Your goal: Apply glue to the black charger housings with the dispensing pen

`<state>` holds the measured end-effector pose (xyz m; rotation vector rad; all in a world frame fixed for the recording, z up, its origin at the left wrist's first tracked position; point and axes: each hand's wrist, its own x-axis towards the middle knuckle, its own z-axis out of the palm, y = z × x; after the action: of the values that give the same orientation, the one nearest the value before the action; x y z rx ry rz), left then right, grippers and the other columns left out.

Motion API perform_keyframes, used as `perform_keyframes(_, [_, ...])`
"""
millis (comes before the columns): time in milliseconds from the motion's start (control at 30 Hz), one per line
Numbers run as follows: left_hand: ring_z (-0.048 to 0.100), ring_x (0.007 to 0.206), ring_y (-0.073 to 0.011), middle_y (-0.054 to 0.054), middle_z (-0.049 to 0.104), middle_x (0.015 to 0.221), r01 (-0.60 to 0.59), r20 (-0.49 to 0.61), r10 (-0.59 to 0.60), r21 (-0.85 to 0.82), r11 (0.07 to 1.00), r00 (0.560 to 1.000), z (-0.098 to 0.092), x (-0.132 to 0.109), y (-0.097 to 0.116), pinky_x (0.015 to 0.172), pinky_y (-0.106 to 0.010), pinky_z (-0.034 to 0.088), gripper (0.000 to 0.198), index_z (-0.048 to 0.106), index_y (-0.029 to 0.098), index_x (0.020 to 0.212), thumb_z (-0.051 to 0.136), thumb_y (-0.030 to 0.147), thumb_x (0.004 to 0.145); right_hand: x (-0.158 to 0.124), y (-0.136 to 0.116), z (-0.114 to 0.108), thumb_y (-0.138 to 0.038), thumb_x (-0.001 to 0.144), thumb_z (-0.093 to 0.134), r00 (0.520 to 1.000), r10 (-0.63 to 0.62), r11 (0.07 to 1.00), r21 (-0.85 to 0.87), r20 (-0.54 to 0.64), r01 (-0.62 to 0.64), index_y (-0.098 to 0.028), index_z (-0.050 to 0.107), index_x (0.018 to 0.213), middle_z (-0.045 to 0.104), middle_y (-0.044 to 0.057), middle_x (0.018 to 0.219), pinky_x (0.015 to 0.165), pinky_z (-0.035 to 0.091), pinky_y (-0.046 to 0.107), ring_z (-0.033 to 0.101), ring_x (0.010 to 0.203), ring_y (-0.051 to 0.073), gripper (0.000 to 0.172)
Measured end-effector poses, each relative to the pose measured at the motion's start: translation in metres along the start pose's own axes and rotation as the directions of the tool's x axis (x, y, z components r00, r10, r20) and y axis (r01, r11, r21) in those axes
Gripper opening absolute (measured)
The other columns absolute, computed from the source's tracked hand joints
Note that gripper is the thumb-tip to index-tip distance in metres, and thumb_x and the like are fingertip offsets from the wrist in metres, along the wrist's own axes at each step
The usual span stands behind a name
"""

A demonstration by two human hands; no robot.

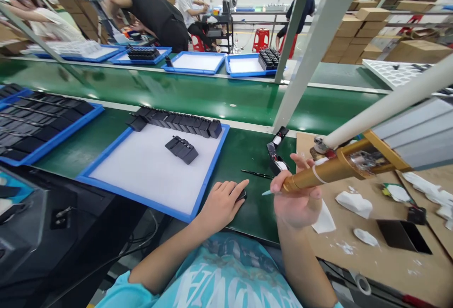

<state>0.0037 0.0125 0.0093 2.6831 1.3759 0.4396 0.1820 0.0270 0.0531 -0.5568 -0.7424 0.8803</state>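
My right hand point(299, 199) is wrapped round a gold-coloured dispensing gun point(318, 175), whose tapered pale blue nozzle point(266, 193) points left over the green bench. My left hand point(221, 204) rests low on the bench with its fingers curled on a small black part point(242, 195), mostly hidden beneath them. Just beyond the nozzle lies a thin black tool like tweezers point(257, 174). Behind it stand black pieces with white pads point(276, 149). To the left, a blue-rimmed tray point(208, 187) holds a row of black housings point(180, 123) and some separate ones point(181, 149).
A slanting white post point(304, 57) rises beyond my right hand. Cardboard point(339, 232) with crumpled white wipes point(354, 204) and an open black box point(403, 236) covers the right side. Another full tray point(38, 124) sits at left. People work behind the far green belt point(212, 91).
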Motion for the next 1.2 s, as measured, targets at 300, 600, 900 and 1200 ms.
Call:
perform_keyframes(300, [0.058, 0.098, -0.0317, -0.015, 0.067, 0.096, 0.232, -0.197, -0.168, 0.367, 0.901, 0.966, -0.037, 0.002, -0.103, 0.083, -0.043, 0.039, 0.045, 0.055, 0.014, 0.133, 0.048, 0.039, 0.096, 0.002, 0.005, -0.008, -0.046, 0.079, 0.055, 1.000, -0.004, 1.000, 0.012, -0.022, 0.005, -0.027, 0.060, 0.112, 0.060, 0.004, 0.113, 0.038, 0.038, 0.028, 0.056, 0.047, 0.010, 0.039])
perform_keyframes(600, [0.006, 0.145, -0.0493, -0.026, 0.006, 0.160, 0.534, -0.164, -0.513, 0.130, 0.835, 0.843, -0.041, 0.015, -0.137, 0.111, -0.063, 0.017, 0.109, 0.016, 0.017, 0.155, 0.073, 0.059, 0.071, 0.002, 0.007, -0.010, -0.046, 0.078, 0.056, 1.000, -0.008, 1.000, 0.020, -0.026, 0.009, -0.027, 0.063, 0.110, 0.063, 0.003, 0.111, 0.039, 0.038, 0.029, 0.056, 0.047, 0.011, 0.038])
perform_keyframes(900, [0.018, 0.141, -0.0502, -0.024, 0.007, 0.159, 0.622, 0.077, -0.622, 0.033, 0.782, 0.779, -0.053, 0.023, -0.156, 0.100, -0.060, 0.036, 0.118, 0.008, 0.024, 0.155, 0.074, 0.058, 0.063, 0.003, 0.009, -0.011, -0.046, 0.079, 0.052, 0.999, -0.045, 0.999, 0.002, -0.027, 0.046, -0.027, 0.065, 0.107, 0.063, 0.004, 0.110, 0.038, 0.037, 0.029, 0.053, 0.046, 0.011, 0.036])
perform_keyframes(1200, [0.025, 0.137, -0.0453, -0.020, 0.016, 0.155, 0.601, -0.037, -0.600, 0.002, 0.799, 0.799, -0.044, 0.019, -0.155, 0.097, -0.057, 0.041, 0.105, 0.023, 0.025, 0.152, 0.073, 0.047, 0.063, 0.004, 0.009, -0.014, -0.048, 0.077, 0.055, 0.999, -0.018, 1.000, 0.022, -0.030, 0.018, -0.027, 0.065, 0.107, 0.063, 0.003, 0.109, 0.038, 0.037, 0.029, 0.055, 0.047, 0.011, 0.039])
